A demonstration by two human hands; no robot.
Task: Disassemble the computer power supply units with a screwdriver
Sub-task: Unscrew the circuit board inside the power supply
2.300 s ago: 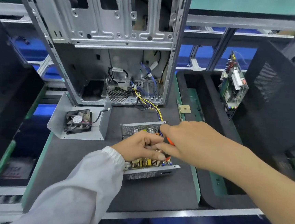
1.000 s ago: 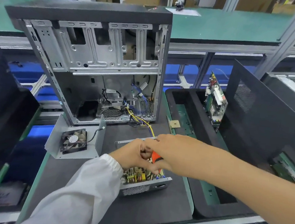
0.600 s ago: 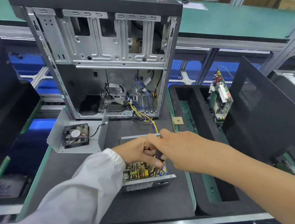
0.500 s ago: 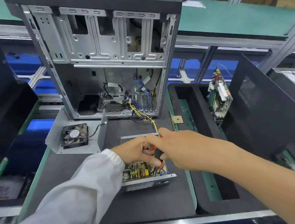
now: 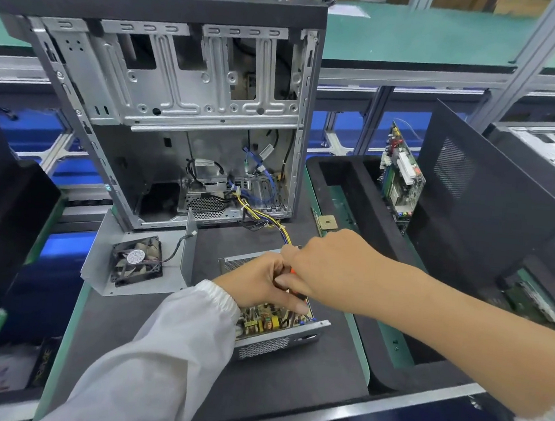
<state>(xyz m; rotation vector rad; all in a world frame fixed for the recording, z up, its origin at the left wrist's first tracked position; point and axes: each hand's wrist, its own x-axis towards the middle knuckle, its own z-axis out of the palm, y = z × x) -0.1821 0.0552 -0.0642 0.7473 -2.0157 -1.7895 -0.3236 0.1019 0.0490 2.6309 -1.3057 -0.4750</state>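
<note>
An opened power supply unit lies flat on the dark, felt-like worktop, near its front edge and just in front of the tall computer case. The unit is a shallow box of bare grey sheet metal with perforated mesh on its near and far walls; its lid is off, showing a tan circuit board crowded with small yellow and dark components.

Both hands meet over the unit's middle. The left hand, coming out of a white sleeve with a gathered cuff, has its fingers curled in against the board; what they grip is hidden. The right hand, on a bare forearm, is closed around the screwdriver, of which only a sliver of orange handle shows between the two hands.

A bundle of yellow, black and blue wires runs from the case's lower bay to the far end of the unit. The case is stamped, ribbed steel with a black top, its side open.

To the left lies a bent grey metal cover carrying a square black fan with a round label. On the right, a black foam-lined tray holds a green circuit board standing on edge.
</note>
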